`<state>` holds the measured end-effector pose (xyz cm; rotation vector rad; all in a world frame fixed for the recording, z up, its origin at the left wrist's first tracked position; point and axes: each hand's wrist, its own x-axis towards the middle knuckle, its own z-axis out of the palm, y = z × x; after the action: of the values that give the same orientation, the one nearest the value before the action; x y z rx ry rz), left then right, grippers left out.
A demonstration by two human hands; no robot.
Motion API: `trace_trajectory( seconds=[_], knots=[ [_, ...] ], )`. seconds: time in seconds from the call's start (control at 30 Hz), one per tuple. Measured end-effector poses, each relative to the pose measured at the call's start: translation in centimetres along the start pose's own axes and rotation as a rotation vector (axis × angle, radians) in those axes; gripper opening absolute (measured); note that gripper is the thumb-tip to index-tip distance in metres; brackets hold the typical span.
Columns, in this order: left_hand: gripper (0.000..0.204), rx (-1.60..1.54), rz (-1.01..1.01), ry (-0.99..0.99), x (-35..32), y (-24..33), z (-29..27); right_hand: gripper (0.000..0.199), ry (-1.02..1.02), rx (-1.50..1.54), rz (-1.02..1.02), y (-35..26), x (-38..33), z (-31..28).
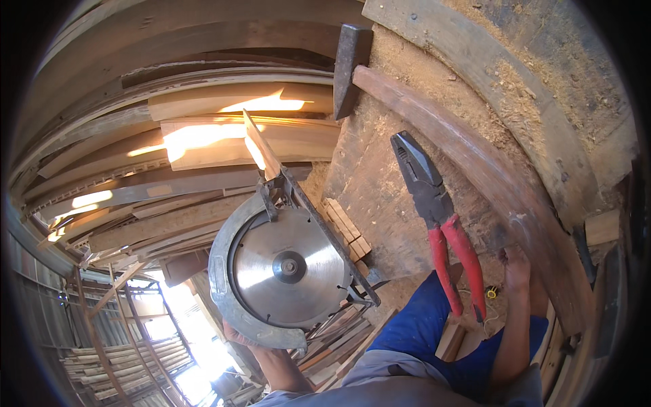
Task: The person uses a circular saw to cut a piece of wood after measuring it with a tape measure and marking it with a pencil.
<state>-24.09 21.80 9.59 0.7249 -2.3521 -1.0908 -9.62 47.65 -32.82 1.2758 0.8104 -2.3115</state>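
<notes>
A circular saw [288, 271] is tilted up at the bench's left edge, its round steel blade facing me. My left hand [237, 336] is behind its grey guard and grips the saw from the far side; most of the fingers are hidden. A thin wooden strip [261, 144] sticks up from the saw's base plate. My right hand [515, 266] is closed near the bench's front edge, beside a long wooden hammer handle [468, 149]; what it holds, if anything, is hidden. Pliers [434, 203] with red grips lie left of the handle, and the steel hammer head [351, 71] rests farther back.
The wooden bench [366, 180] is strewn with sawdust, and a curved-looking board [515, 81] lies along its far right. Small wood blocks [347, 230] sit beside the saw. Stacked planks [237, 102] fill the left. More boards [325, 353] lie below, near my legs.
</notes>
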Motion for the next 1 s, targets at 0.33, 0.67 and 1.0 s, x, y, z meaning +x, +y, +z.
trace_trajectory(
  seconds=[0.33, 0.67, 1.0],
  knots=[
    [0.04, 0.025, -0.009, 0.098, -0.6, 0.2, 1.4, 0.024, 0.01, 0.03, 0.029, 2.8, 0.3, -1.7],
    [0.039, -0.001, -0.035, 0.146, -1.2, 0.3, 2.7, 0.027, -0.006, 0.037, -0.07, 0.0, -0.6, 0.8],
    [0.038, 0.012, 0.003, 0.134, -0.8, 0.5, 2.7, 0.035, -0.01, 0.018, 0.001, 2.7, 0.8, -0.9]
  ],
)
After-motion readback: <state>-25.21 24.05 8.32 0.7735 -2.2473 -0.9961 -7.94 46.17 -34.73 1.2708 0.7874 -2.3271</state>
